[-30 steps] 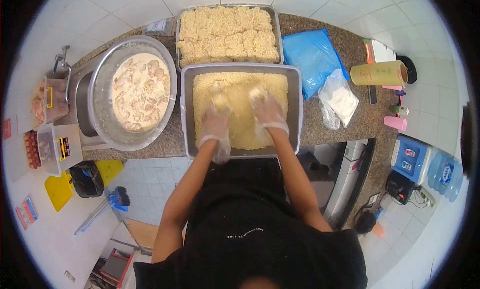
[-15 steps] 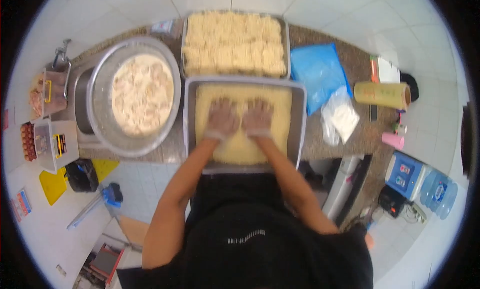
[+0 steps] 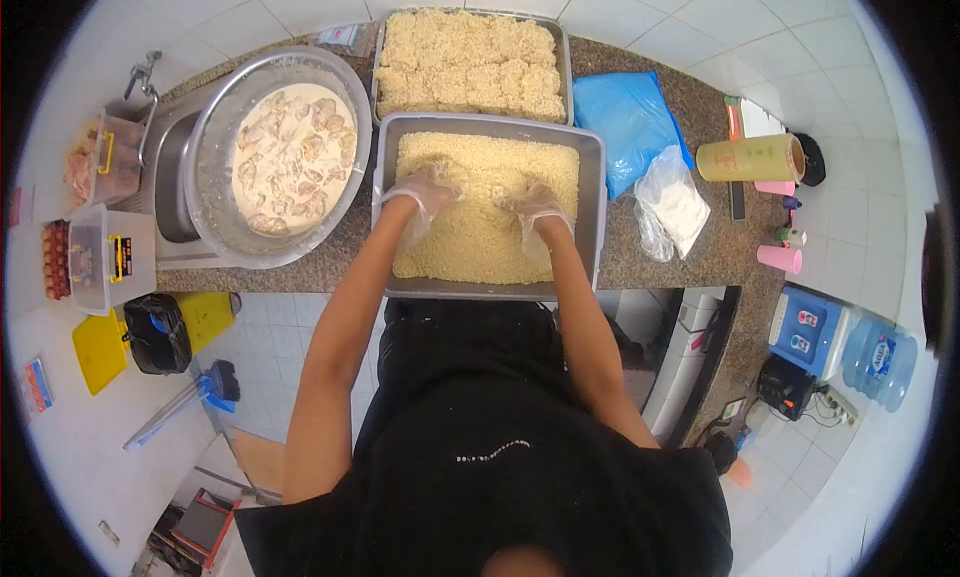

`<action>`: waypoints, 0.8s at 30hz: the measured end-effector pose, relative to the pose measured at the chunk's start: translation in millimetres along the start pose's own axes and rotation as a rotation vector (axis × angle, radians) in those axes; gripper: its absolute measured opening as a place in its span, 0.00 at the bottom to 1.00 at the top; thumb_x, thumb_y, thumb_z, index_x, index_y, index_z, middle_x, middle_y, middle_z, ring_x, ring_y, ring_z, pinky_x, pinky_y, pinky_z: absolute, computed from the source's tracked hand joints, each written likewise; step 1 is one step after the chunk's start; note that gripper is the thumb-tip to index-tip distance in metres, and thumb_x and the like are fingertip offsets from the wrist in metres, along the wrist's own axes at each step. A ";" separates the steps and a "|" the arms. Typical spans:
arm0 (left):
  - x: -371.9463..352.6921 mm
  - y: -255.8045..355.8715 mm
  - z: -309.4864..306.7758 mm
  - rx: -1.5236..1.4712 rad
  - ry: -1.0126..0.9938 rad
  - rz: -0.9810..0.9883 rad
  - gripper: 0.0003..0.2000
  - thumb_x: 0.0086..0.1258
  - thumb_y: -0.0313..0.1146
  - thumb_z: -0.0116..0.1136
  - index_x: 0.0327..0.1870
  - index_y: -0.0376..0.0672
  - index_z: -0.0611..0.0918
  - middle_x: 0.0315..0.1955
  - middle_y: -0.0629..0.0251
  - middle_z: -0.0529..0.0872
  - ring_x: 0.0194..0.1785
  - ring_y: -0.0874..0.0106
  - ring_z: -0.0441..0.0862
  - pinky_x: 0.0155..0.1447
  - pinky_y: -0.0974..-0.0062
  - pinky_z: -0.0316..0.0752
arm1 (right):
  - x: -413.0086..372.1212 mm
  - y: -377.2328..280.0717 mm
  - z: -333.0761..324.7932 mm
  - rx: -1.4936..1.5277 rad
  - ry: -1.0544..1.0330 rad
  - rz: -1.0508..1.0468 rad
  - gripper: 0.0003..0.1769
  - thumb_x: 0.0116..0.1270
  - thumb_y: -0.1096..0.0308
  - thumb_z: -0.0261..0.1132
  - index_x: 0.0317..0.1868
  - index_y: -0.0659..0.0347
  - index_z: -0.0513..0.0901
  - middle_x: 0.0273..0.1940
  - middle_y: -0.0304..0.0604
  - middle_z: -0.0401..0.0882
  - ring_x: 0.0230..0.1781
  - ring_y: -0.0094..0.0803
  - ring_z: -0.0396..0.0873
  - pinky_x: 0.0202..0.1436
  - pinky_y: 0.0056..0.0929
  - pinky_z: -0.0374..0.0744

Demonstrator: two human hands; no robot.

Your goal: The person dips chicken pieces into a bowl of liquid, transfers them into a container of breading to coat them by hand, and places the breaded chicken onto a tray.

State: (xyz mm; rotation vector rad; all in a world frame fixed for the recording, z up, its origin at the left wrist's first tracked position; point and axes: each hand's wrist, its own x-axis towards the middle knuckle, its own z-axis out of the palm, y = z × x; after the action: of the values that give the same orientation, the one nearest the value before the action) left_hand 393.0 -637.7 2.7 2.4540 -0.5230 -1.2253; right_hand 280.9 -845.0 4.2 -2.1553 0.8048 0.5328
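Observation:
A grey tub (image 3: 592,217) holds a deep layer of pale yellow breadcrumbs (image 3: 470,252). Both of my hands are inside it, in clear plastic gloves. My left hand (image 3: 432,191) rests in the crumbs left of the middle, its fingers apart and pointing inward, tips partly buried. Opposite it, my right hand (image 3: 538,207) touches the crumbs with its fingers spread and bent toward the middle. Between them the crumbs form a low, uneven mound; whether anything lies under it is hidden.
Left of the tub stands a metal basin (image 3: 205,192) with raw chicken pieces (image 3: 300,157) in creamy liquid. Behind, a tray (image 3: 570,77) holds crumb-coated pieces (image 3: 470,62). To the right lie a blue plastic bag (image 3: 625,127), a clear bag of white powder (image 3: 680,217) and a film roll (image 3: 750,159).
My hands were lying flat, palms down, side by side on the crumbs. They have since moved apart and turned inward, fingers dipping into the crumbs. The camera view has shifted slightly.

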 end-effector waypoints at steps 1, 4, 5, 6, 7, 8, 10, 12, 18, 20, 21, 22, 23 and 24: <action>12.1 -8.4 13.5 -0.045 0.099 0.001 0.40 0.56 0.50 0.64 0.70 0.43 0.64 0.62 0.44 0.72 0.65 0.53 0.71 0.69 0.65 0.65 | -2.4 -2.9 0.7 0.006 0.008 -0.003 0.40 0.52 0.52 0.72 0.62 0.64 0.74 0.57 0.59 0.76 0.58 0.52 0.75 0.62 0.38 0.72; -4.8 -2.5 9.8 -0.153 0.240 0.026 0.37 0.57 0.46 0.64 0.68 0.43 0.67 0.63 0.45 0.72 0.66 0.52 0.69 0.69 0.65 0.64 | -26.6 -17.5 -8.2 0.148 0.274 -0.153 0.40 0.51 0.57 0.73 0.63 0.66 0.72 0.55 0.61 0.77 0.57 0.53 0.76 0.61 0.37 0.72; -20.0 5.7 3.4 -0.214 0.276 0.055 0.35 0.57 0.43 0.64 0.67 0.43 0.69 0.62 0.45 0.72 0.67 0.52 0.68 0.69 0.64 0.64 | -38.2 -24.2 -22.5 0.101 0.232 -0.202 0.37 0.51 0.58 0.70 0.62 0.63 0.73 0.54 0.62 0.77 0.56 0.52 0.76 0.61 0.38 0.73; -29.2 9.9 0.1 -0.210 0.278 0.059 0.35 0.57 0.43 0.64 0.67 0.43 0.69 0.62 0.45 0.72 0.67 0.52 0.68 0.69 0.64 0.64 | -44.0 -29.4 -31.6 0.056 0.193 -0.249 0.33 0.52 0.60 0.68 0.61 0.61 0.75 0.54 0.63 0.77 0.55 0.52 0.76 0.60 0.40 0.74; -37.2 12.8 -0.5 -0.203 0.319 0.089 0.32 0.57 0.42 0.64 0.65 0.42 0.71 0.60 0.45 0.74 0.64 0.51 0.70 0.68 0.64 0.65 | -43.0 -31.1 -30.7 0.061 0.199 -0.246 0.33 0.52 0.60 0.68 0.61 0.61 0.75 0.54 0.63 0.77 0.55 0.52 0.76 0.60 0.40 0.74; -44.5 15.6 -1.4 -0.199 0.360 0.116 0.30 0.56 0.40 0.64 0.62 0.42 0.73 0.57 0.44 0.76 0.62 0.50 0.72 0.67 0.64 0.66 | -41.0 -34.0 -27.9 -0.046 0.204 -0.170 0.32 0.52 0.62 0.67 0.60 0.60 0.76 0.52 0.62 0.78 0.54 0.53 0.77 0.58 0.41 0.74; -56.4 21.9 -6.4 -0.180 0.392 0.135 0.27 0.57 0.39 0.64 0.59 0.41 0.76 0.53 0.44 0.78 0.59 0.50 0.74 0.65 0.63 0.68 | -28.5 -22.7 -15.6 -0.151 0.206 -0.090 0.31 0.52 0.65 0.67 0.60 0.59 0.76 0.50 0.60 0.79 0.52 0.53 0.77 0.57 0.41 0.75; -63.9 27.0 -13.9 -0.164 0.440 0.158 0.23 0.57 0.38 0.63 0.55 0.41 0.79 0.49 0.44 0.80 0.56 0.50 0.76 0.62 0.62 0.70 | -4.3 -1.5 2.3 -0.165 0.209 -0.147 0.34 0.52 0.59 0.69 0.60 0.64 0.75 0.50 0.62 0.79 0.51 0.54 0.78 0.57 0.41 0.76; -69.3 27.4 -16.1 -0.151 0.550 0.255 0.16 0.57 0.35 0.63 0.47 0.40 0.82 0.42 0.45 0.83 0.50 0.50 0.80 0.56 0.60 0.74 | -37.1 -11.7 -38.9 -0.263 0.381 -0.411 0.28 0.53 0.62 0.70 0.54 0.64 0.78 0.36 0.58 0.80 0.40 0.54 0.79 0.46 0.45 0.76; -63.7 26.9 -12.0 -0.163 0.445 0.352 0.18 0.57 0.33 0.62 0.50 0.40 0.81 0.43 0.45 0.82 0.49 0.50 0.79 0.57 0.60 0.73 | -37.9 4.9 -38.5 -0.307 0.378 -0.490 0.28 0.51 0.64 0.70 0.55 0.62 0.79 0.34 0.58 0.80 0.39 0.52 0.79 0.45 0.45 0.77; -56.9 26.6 -11.2 -0.163 0.459 0.355 0.18 0.57 0.33 0.62 0.50 0.40 0.81 0.43 0.45 0.82 0.49 0.50 0.79 0.57 0.60 0.73 | -31.0 8.2 -42.6 -0.348 0.382 -0.577 0.29 0.49 0.65 0.71 0.55 0.60 0.80 0.33 0.58 0.80 0.37 0.51 0.79 0.44 0.45 0.77; -51.4 26.4 -9.4 -0.108 0.500 0.407 0.18 0.58 0.31 0.61 0.51 0.41 0.81 0.42 0.45 0.82 0.49 0.50 0.79 0.56 0.60 0.73 | -23.4 9.4 -48.8 -0.348 0.388 -0.591 0.29 0.49 0.65 0.71 0.55 0.60 0.80 0.33 0.58 0.80 0.37 0.51 0.79 0.44 0.45 0.77; -50.7 23.9 -2.6 -0.054 0.527 0.452 0.19 0.58 0.30 0.61 0.52 0.43 0.81 0.42 0.45 0.82 0.49 0.49 0.79 0.56 0.59 0.74 | -21.5 14.4 -51.4 -0.349 0.323 -0.517 0.29 0.49 0.66 0.71 0.55 0.60 0.80 0.31 0.57 0.79 0.35 0.51 0.79 0.42 0.45 0.77; -58.6 28.9 -4.3 -0.055 0.524 0.443 0.19 0.58 0.30 0.61 0.52 0.43 0.81 0.42 0.45 0.82 0.49 0.49 0.79 0.56 0.59 0.74 | -20.6 16.5 -51.0 -0.351 0.257 -0.442 0.29 0.49 0.66 0.71 0.55 0.61 0.80 0.28 0.56 0.79 0.33 0.51 0.79 0.39 0.45 0.76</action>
State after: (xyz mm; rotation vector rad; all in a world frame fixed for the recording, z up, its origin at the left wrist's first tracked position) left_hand 358.9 -634.8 58.6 2.3063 -0.7988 -0.3972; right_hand 260.6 -885.2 39.7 -2.6646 0.3551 0.1763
